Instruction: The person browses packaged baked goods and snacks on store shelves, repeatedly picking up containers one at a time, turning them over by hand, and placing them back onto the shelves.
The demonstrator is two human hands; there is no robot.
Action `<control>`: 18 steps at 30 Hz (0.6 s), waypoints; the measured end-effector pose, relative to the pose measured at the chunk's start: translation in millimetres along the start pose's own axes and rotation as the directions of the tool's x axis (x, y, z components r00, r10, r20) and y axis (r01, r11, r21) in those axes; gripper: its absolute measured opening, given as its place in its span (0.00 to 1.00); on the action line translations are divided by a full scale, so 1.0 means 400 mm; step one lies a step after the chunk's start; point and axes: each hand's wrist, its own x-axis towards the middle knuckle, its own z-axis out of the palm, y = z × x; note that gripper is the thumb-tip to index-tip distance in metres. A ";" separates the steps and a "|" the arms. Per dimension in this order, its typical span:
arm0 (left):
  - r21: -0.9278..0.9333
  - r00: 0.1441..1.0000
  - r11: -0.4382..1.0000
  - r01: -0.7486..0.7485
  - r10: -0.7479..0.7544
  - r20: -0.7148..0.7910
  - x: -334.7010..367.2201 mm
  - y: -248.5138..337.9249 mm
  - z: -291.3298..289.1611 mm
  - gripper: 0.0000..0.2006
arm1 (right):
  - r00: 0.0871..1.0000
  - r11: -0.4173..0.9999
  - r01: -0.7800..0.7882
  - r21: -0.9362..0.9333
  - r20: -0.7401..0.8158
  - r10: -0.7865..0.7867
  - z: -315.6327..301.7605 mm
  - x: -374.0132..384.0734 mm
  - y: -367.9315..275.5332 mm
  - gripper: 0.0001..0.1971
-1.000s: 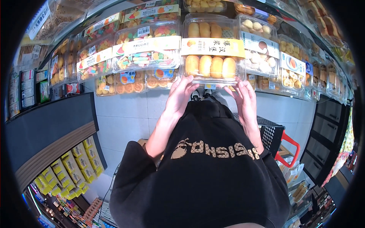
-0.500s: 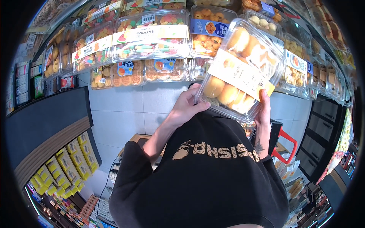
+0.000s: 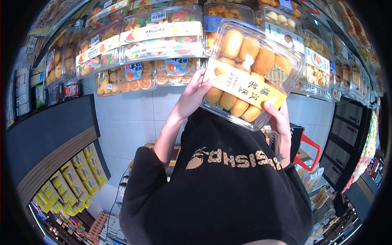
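Between my two hands is a clear plastic box of small golden cakes (image 3: 240,107), tilted, with a white and yellow paper band across its middle. Several oblong cakes show through the lid, and one spot in the upper right part shows only the ridged liner. My left hand (image 3: 193,94) grips the box's left side, thumb on the band's end. My right hand (image 3: 279,118) holds the lower right corner, thumb pressed on the yellow end of the band. Fingers of both hands are partly hidden behind the box.
Stacked clear boxes of colourful sweets (image 3: 161,34) and boxes of round cakes (image 3: 136,76) line the shelf ahead. Further right stand boxes of pale biscuits (image 3: 317,67). Yellow packets (image 3: 73,179) hang at lower left. A red handle (image 3: 312,153) is beside my right arm. Dark drawers (image 3: 345,134) stand at right.
The box has shifted slightly left and turned flatter to view, so the glare has lessened and the cakes show more clearly. My left hand has moved up along its side.
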 end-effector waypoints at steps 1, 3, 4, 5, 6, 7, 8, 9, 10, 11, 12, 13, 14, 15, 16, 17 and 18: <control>0.001 1.000 1.000 -0.001 0.001 -0.001 0.005 -0.006 0.004 0.18 | 0.999 0.992 0.025 -0.124 0.045 -0.020 0.004 -0.010 -0.005 0.38; 0.117 0.993 0.990 -0.079 0.088 -0.074 0.016 -0.017 0.009 0.16 | 0.996 0.983 0.079 -0.164 0.054 -0.071 0.025 -0.022 -0.025 0.42; 0.110 0.993 0.991 -0.076 0.086 -0.087 0.022 -0.014 0.012 0.17 | 0.985 0.990 0.138 0.002 0.108 -0.137 0.030 -0.025 -0.032 0.43; 0.109 0.993 0.991 -0.075 0.084 -0.085 0.026 -0.014 0.015 0.17 | 0.966 0.968 0.185 0.171 0.150 -0.211 0.031 -0.027 -0.040 0.43; -0.017 0.999 0.999 0.036 -0.036 -0.016 0.025 -0.008 0.018 0.18 | 0.943 0.980 0.169 0.107 0.272 -0.193 0.005 -0.018 -0.059 0.43; -0.128 0.987 0.980 0.154 -0.146 0.068 0.026 -0.012 0.018 0.20 | 0.933 0.970 0.236 0.059 0.264 -0.243 0.014 -0.003 -0.078 0.42; -0.191 0.960 0.943 0.271 -0.252 0.118 0.029 -0.037 0.023 0.24 | 0.919 0.926 0.375 -0.052 0.152 -0.364 0.008 0.020 -0.076 0.41; -0.184 0.959 0.943 0.276 -0.258 0.115 0.010 -0.026 0.039 0.24 | 0.873 0.856 0.486 -0.174 0.050 -0.485 0.000 0.049 -0.069 0.41; -0.287 0.933 0.899 0.332 -0.267 0.242 -0.025 0.011 0.073 0.27 | 0.832 0.797 0.546 -0.257 0.056 -0.551 -0.006 0.073 -0.084 0.41; -0.377 0.894 0.837 0.398 -0.260 0.365 -0.043 0.032 0.094 0.31 | 0.788 0.728 0.595 -0.340 0.068 -0.612 -0.011 0.093 -0.101 0.40; -0.424 0.852 0.784 0.453 -0.240 0.466 -0.063 0.027 0.100 0.31 | 0.795 0.726 0.595 -0.344 0.123 -0.594 -0.006 0.105 -0.114 0.39; -0.460 0.789 0.717 0.523 -0.204 0.579 -0.064 0.005 0.101 0.32 | 0.819 0.727 0.569 -0.384 0.192 -0.540 -0.008 0.109 -0.125 0.37; -0.480 0.718 0.644 0.596 -0.159 0.678 -0.057 -0.029 0.103 0.33 | 0.862 0.780 0.506 -0.368 0.205 -0.463 -0.009 0.106 -0.122 0.35; -0.478 0.641 0.573 0.666 -0.111 0.760 -0.046 -0.063 0.098 0.34 | 0.896 0.824 0.441 -0.355 0.224 -0.383 -0.007 0.105 -0.119 0.33; -0.459 0.563 0.506 0.730 -0.065 0.824 -0.030 -0.099 0.093 0.35 | 0.910 0.806 0.416 -0.421 0.193 -0.368 -0.002 0.106 -0.113 0.29; -0.436 0.503 0.458 0.775 -0.027 0.864 -0.015 -0.132 0.089 0.36 | 0.910 0.808 0.414 -0.419 0.193 -0.366 0.000 0.106 -0.110 0.29; -0.409 0.443 0.411 0.815 0.015 0.897 0.000 -0.165 0.080 0.37 | 0.928 0.787 0.371 -0.493 0.157 -0.338 0.000 0.114 -0.101 0.28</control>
